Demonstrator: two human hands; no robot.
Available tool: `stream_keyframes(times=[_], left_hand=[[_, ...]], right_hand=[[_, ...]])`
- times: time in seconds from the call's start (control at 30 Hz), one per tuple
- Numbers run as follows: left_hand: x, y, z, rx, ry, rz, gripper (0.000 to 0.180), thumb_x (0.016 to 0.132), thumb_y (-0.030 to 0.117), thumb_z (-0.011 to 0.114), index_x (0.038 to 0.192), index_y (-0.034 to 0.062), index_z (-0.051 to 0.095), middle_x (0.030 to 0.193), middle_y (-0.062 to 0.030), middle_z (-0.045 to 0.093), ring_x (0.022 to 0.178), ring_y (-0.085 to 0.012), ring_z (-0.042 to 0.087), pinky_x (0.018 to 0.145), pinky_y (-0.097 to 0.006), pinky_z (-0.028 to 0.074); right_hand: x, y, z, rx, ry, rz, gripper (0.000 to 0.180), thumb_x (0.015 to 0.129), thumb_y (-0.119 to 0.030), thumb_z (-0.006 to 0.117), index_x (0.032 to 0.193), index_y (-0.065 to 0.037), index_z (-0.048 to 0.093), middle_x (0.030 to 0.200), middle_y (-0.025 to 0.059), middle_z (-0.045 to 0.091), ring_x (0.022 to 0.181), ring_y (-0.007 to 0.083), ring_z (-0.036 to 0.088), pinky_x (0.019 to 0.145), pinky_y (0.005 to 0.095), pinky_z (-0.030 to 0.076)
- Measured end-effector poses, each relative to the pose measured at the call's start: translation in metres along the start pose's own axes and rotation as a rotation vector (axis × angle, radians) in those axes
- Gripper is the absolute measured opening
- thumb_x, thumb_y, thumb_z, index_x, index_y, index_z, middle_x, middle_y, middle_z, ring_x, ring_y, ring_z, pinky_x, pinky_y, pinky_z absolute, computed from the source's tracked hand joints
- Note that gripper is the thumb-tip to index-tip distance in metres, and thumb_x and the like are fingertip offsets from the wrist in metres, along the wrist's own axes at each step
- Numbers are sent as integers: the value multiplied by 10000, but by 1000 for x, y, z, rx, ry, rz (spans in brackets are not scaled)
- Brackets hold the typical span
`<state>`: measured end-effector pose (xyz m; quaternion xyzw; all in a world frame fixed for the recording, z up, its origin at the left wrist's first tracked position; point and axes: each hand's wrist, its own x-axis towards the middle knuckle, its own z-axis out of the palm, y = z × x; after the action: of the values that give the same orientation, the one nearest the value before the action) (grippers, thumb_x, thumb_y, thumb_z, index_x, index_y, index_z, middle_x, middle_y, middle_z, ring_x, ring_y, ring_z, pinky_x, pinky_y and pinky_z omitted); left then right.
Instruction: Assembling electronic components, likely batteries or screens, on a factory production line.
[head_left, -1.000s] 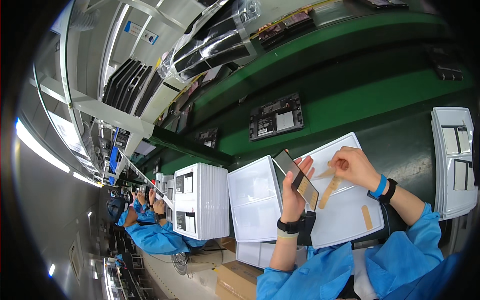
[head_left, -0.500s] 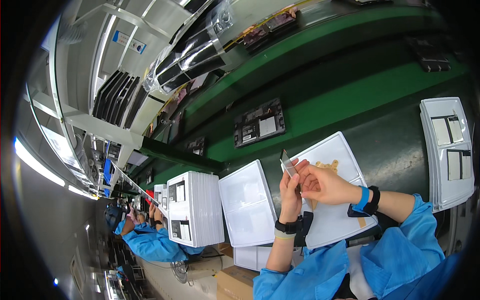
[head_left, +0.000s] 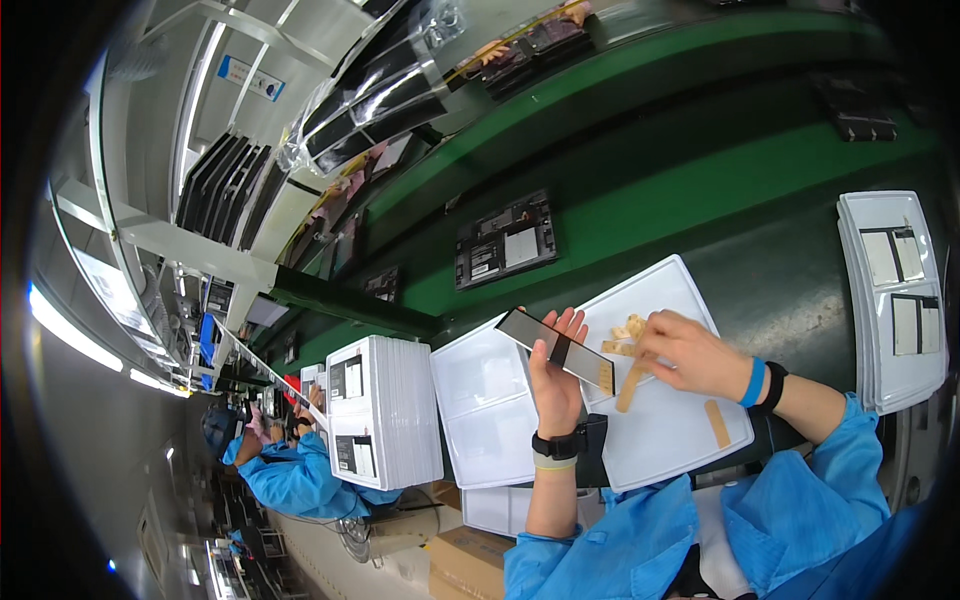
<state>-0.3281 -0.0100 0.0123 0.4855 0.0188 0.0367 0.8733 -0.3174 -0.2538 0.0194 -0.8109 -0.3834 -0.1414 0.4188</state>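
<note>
My left hand [head_left: 558, 395] is palm up, closed around a flat grey battery pack [head_left: 588, 365] with a black band across it and dark edges. The thumb rests along its near side and the fingers show behind it. A pinch of my right hand [head_left: 690, 352] grips a tan tape strip [head_left: 628, 388], which hangs down just right of the pack. Crumpled tan tape pieces [head_left: 630, 327] lie beside the right fingertips on a white tray [head_left: 665, 450]. Another flat tan strip [head_left: 717, 424] lies on that tray's near right part.
An unfilled white tray [head_left: 485, 400] lies left of my left hand, beside a tall stack of trays [head_left: 405, 415]. More stacked trays with battery packs [head_left: 880, 370] stand at right. Opened laptop bases [head_left: 505, 242] sit on the green line ahead. A co-worker [head_left: 290, 475] is at far left.
The battery pack has turned from edge-on to show its broad face. My right hand has moved right, away from my left, with the tape strip now hanging clear from its fingers.
</note>
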Motion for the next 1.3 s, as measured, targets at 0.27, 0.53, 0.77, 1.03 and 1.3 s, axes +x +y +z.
stream_keyframes(times=[0.27,0.53,0.77,1.03,1.3], left_hand=[[1,-19,9,100,44,32,662,1034,327,650,1519,-55,411,1490,-256,540,1406,-382,529,1215,-486,382],[-3,9,-22,-339,-120,85,832,974,633,553,1493,-12,481,1459,-196,581,1397,-386,521,1204,-486,390],[3,16,-23,-114,98,131,806,1023,632,484,1490,-24,480,1491,-211,544,1397,-380,520,1204,-479,392],[4,1,12,59,111,150,775,1047,602,475,1512,-17,428,1479,-209,536,1384,-378,535,1203,-473,380],[-3,8,1,-28,25,89,796,1023,619,515,1507,-9,450,1439,-185,570,1366,-369,554,1154,-459,447]], right_hand=[[12,-29,14,505,-177,365,235,916,-69,736,1077,-11,575,928,124,695,849,306,717,769,382,577],[8,5,18,853,-191,454,129,943,-11,698,1053,-3,630,943,118,720,882,247,720,787,356,572],[12,29,13,298,-231,276,180,952,-169,742,1018,-26,656,940,128,698,870,295,699,782,404,566],[20,-16,16,753,-195,349,220,966,-133,769,1074,11,642,953,71,701,854,164,688,756,312,571],[27,11,1,740,-204,428,119,974,-102,726,974,13,698,841,98,761,697,151,731,651,309,574]])
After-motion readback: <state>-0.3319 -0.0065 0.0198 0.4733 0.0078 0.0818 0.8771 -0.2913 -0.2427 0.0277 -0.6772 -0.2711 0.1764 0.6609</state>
